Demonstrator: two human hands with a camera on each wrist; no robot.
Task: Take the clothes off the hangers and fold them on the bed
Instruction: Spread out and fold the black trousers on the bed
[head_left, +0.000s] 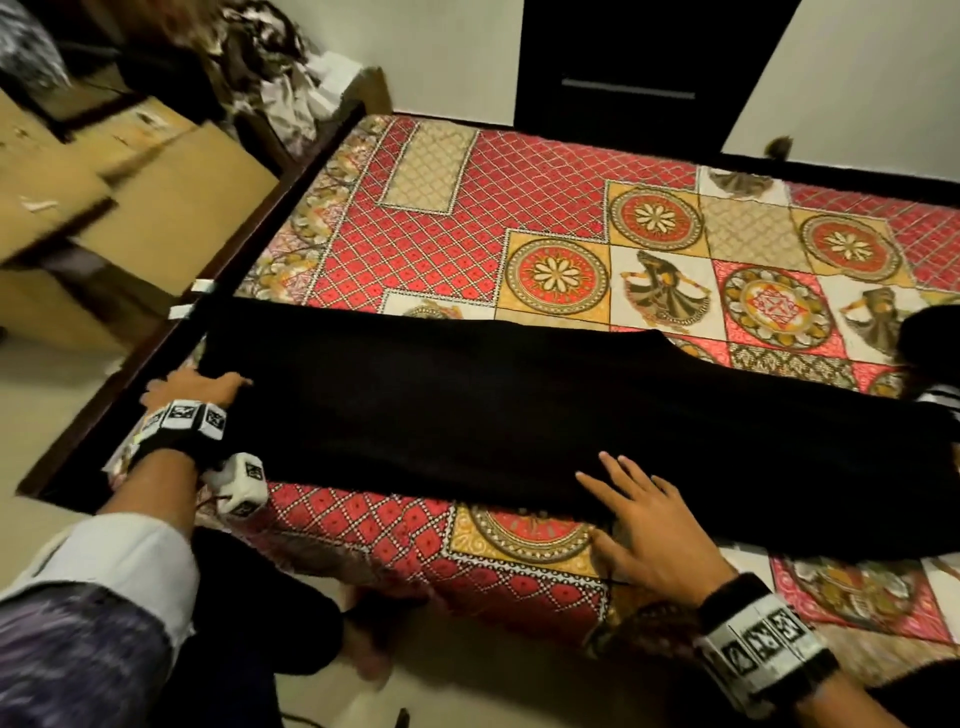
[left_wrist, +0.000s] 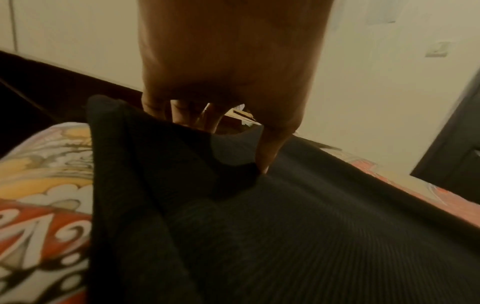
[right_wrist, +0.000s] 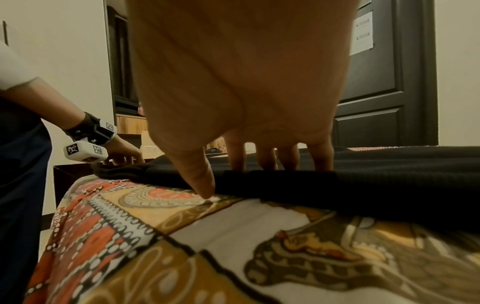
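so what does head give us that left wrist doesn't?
Head only: the right hand flat on the garment's near edge, the garment's whole length across the bed, boxes beside the bed. Left wrist only: the ribbed weave and the left hand's thumb pinching a raised fold. Both: left hand at the end of the black garment on the patterned bedspread.

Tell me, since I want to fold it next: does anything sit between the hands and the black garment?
Nothing visible does. The left hand already pinches the black garment at its end near the bed edge, and the right hand rests flat, fingers spread, on its near edge. No hanger shows.
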